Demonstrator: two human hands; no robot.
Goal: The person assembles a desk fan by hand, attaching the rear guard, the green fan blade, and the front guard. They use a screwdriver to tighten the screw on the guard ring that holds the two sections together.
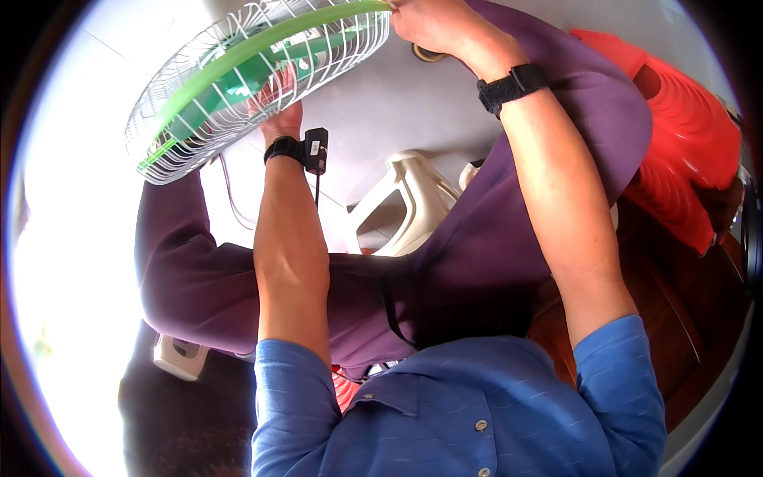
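A fan head with a white wire guard (362,40), a light-green ring (238,57) and green blades (246,79) is tilted across the upper left. My right hand (445,28) is closed on the ring's right end, its fingertips cut off by the top edge. My left hand (280,111) is at the lower side of the guard, fingers partly screened by the wires and seemingly curled on it. Black straps circle both wrists; a small black box (316,151) with a cord is fixed at the left one.
Between my legs stands a cream plastic stool (413,191). Red ribbed plastic (691,143) lies right of my knee, beside a brown wooden surface (660,318). A thin cable (230,191) hangs below the guard. A white plastic piece (180,356) shows at lower left, near strong glare.
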